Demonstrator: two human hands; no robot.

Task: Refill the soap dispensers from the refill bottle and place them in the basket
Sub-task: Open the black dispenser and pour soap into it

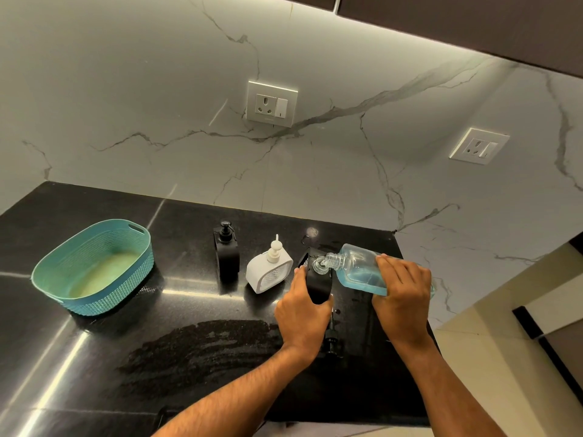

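My right hand [402, 287] grips a clear refill bottle [355, 268] of blue liquid, tipped to the left with its open neck at the top opening of a black soap dispenser [318, 287]. My left hand [301, 310] holds that dispenser upright on the black counter. Its black pump head [331, 340] lies on the counter between my wrists. A white dispenser [268, 272] and a second black dispenser [225, 252] stand to the left, both with pumps on. A teal basket [47, 272] sits at the far left with nothing in it.
The glossy black counter [189, 348] ends at a marble wall behind and drops off at the right edge. Two wall sockets [272, 103] [479, 146] are set in the marble. A dull smear marks the counter in front.
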